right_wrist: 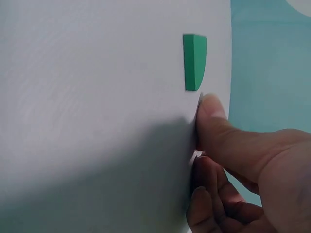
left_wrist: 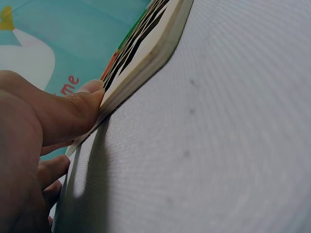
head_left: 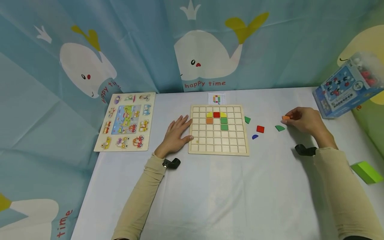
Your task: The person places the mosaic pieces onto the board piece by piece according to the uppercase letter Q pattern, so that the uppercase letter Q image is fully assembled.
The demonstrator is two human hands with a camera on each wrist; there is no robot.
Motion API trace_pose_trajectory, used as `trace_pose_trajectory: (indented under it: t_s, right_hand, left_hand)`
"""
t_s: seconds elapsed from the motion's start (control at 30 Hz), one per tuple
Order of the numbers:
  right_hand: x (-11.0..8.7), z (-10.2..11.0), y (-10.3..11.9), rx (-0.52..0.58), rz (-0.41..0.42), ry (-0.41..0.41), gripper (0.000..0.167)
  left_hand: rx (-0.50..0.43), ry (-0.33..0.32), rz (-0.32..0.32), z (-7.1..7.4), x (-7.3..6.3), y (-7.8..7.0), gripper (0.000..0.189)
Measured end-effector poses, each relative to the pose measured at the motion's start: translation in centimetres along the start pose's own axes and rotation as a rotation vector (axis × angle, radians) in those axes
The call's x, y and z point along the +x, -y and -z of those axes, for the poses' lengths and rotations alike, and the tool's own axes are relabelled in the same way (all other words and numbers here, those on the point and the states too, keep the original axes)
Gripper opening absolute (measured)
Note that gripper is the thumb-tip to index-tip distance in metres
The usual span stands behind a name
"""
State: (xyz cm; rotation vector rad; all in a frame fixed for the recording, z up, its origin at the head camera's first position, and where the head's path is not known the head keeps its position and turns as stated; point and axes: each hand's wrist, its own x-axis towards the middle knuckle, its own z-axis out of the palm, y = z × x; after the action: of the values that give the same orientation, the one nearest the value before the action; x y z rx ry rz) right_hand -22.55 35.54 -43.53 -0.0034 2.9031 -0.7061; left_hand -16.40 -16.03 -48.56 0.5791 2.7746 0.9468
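A wooden grid board (head_left: 217,149) lies flat, with red, yellow, orange and green pieces in several of its upper squares. My left hand (head_left: 175,136) rests at the board's left edge, fingers spread; in the left wrist view the thumb (left_wrist: 73,114) touches the board's side (left_wrist: 141,77). Off to the right, my right hand (head_left: 306,121) pinches an orange block (head_left: 286,117) between thumb and fingers. That block is hidden in the right wrist view, where a green quarter-round piece (right_wrist: 194,63) lies just beyond the thumb tip (right_wrist: 212,106).
Between board and right hand lie a green piece (head_left: 247,120), a red square (head_left: 260,129) and a blue half-round (head_left: 255,136). A pattern card (head_left: 216,98) sits behind the board. Left is a picture puzzle (head_left: 121,146); right are a blue box (head_left: 342,86) and a light-green block (head_left: 366,172).
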Motion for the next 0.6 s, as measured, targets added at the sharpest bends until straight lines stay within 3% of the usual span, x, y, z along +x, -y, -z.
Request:
trace_pose_trajectory:
  t_s: [0.17,0.6]
  right_hand:
    - [-0.05,0.09,-0.44,-0.005,-0.011,0.019,0.050]
    - [-0.16,-0.37,-0.34,0.048,0.096,-0.022,0.044]
  left_hand:
    - [0.000,0.002,0.003,0.14,-0.04,-0.19,0.073]
    - [-0.007,0.009,0.016,0.10,-0.01,-0.14,0.073]
